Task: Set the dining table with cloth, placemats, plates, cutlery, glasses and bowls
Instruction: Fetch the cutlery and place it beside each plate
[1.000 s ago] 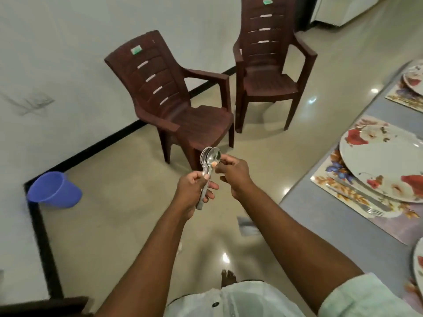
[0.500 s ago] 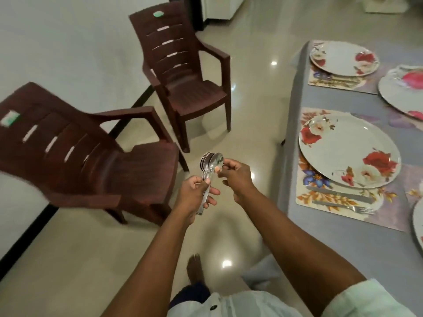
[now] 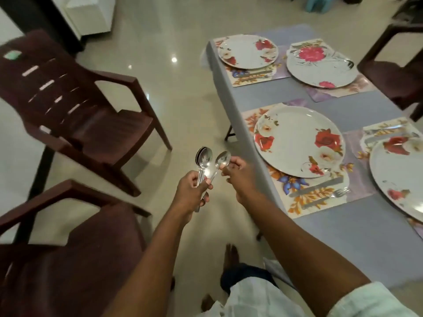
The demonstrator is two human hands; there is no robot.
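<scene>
**Head view: one spoon drawn out, place setting lying to the right**

Head view, looking down past both forearms. Left hand (image 3: 194,191) wrapped around the handles of a bundle of spoons (image 3: 203,164), bowls up and fanned a little above the fist. Right hand (image 3: 238,173) pinching a single spoon (image 3: 221,161) near its bowl, fingertips closed on it; handle slanting down and left toward the left fist, perhaps not yet free of the bundle, hard to say under the glare.

Both hands over the floor, just beside the edge of the table (image 3: 366,243). Nearest plate (image 3: 299,140) on its floral placemat (image 3: 297,197) to the right and slightly forward of the right hand, clearly the nearer hand. Knife (image 3: 317,186) and fork (image 3: 329,196) already along the placemat's near side, long axes roughly parallel to that edge. Probably needed next: a carry rightward over the table edge, with the spoon turned to lie along the same line.
</scene>
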